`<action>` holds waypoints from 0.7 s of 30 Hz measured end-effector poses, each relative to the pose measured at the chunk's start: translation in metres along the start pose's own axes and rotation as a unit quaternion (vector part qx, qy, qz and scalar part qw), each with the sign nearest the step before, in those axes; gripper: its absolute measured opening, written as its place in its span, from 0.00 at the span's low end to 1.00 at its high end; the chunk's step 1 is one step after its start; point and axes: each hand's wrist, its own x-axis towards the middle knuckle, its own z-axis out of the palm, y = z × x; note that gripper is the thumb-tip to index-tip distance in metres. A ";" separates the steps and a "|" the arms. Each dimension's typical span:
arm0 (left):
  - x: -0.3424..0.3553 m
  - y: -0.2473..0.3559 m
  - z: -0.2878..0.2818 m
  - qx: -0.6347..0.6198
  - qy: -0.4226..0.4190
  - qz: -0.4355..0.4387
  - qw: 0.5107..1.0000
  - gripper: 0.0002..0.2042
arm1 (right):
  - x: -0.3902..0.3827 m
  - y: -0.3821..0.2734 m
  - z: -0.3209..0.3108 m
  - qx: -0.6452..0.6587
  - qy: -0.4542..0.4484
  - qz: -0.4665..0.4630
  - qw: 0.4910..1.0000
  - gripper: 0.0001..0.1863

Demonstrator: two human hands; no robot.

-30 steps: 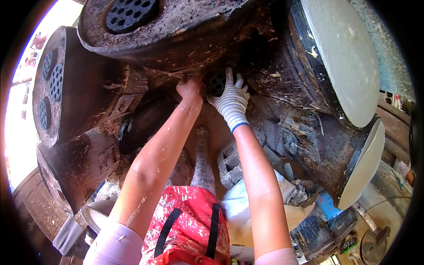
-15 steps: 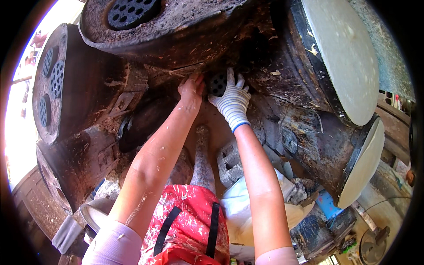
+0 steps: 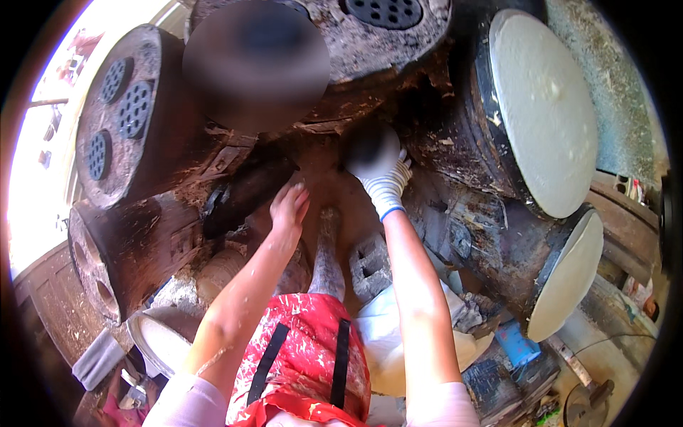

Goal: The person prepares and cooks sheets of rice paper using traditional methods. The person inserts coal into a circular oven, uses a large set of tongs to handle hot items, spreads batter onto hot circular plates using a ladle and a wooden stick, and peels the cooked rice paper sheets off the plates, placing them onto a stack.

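My bare left hand (image 3: pixel 290 206) hovers over the dusty ground in front of the middle drum stove, its fingers loosely extended and nothing in them. On my right hand (image 3: pixel 384 181) is a white-and-grey striped glove with a blue cuff. It reaches low under the front of the middle drum stove (image 3: pixel 388 60). A round blurred patch covers most of its fingers and whatever they touch, so I cannot make out a hold. A black honeycomb coal briquette (image 3: pixel 384 11) sits in the stove's ash-grey top.
At left, a rusty drum stove (image 3: pixel 171 121) holds several briquettes; a lower one (image 3: pixel 135 249) has round holes. Two drums with pale round covers, the upper (image 3: pixel 548 114) and the lower (image 3: pixel 565 277), stand at right. A concrete block (image 3: pixel 370 267) lies near my leg.
My left hand has drawn back toward me, away from the middle stove. My gloved right hand stays low by the stove. The view has shifted, showing more of the middle stove's top.
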 end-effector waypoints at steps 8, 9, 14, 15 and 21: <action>-0.113 0.017 -0.153 0.018 0.131 -0.008 0.991 0.27 | -0.027 0.006 -0.051 0.015 0.024 -0.060 0.998 0.59; -0.129 0.018 -0.167 0.030 0.136 -0.016 0.990 0.27 | -0.035 0.004 -0.061 0.015 0.017 -0.073 0.997 0.59; -0.205 0.000 -0.207 0.133 0.039 0.106 0.985 0.13 | -0.100 -0.028 -0.128 0.021 -0.053 -0.183 0.981 0.57; -0.211 -0.008 -0.215 0.158 0.010 0.119 0.980 0.13 | -0.115 -0.032 -0.137 0.032 -0.074 -0.196 0.977 0.56; -0.266 -0.018 -0.216 0.463 -0.084 0.207 0.858 0.27 | -0.189 -0.083 -0.149 -0.091 -0.138 -0.295 0.941 0.60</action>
